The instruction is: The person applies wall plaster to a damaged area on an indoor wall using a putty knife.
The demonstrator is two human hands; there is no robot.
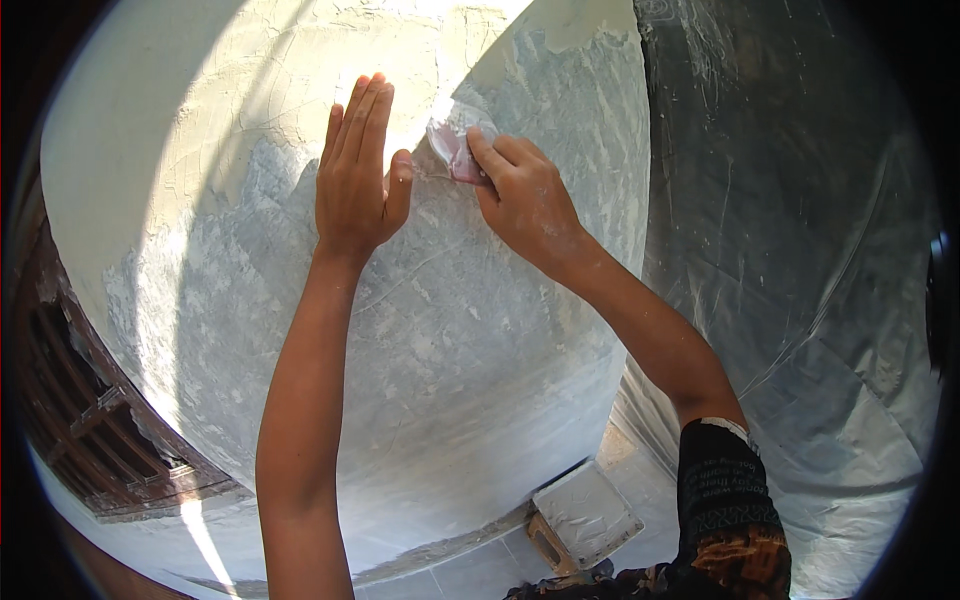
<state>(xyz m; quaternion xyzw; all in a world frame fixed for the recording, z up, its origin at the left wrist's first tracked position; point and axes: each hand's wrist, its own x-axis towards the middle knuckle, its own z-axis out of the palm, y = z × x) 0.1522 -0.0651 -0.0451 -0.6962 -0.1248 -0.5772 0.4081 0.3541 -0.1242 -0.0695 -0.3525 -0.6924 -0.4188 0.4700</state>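
Note:
My right hand [527, 195] grips a scraper [455, 145] with a pinkish blade smeared with white paste, its edge against the wall [430, 300]. Flat against the same wall, a little to the left, rests my left hand [358, 175], fingers stretched upward and thumb apart. It holds nothing. Around and below the hands the wall is patchy grey-white; higher up it has a rough cream coat [330, 50]. The scraper's lower end is hidden by my right fingers.
Dark plastic sheeting [790, 250] hangs along the right side. A brown wooden lattice [95, 410] is set at the lower left. Down on the floor stands a white-smeared square container [588, 510]. Bright sunlight falls across the wall's upper left.

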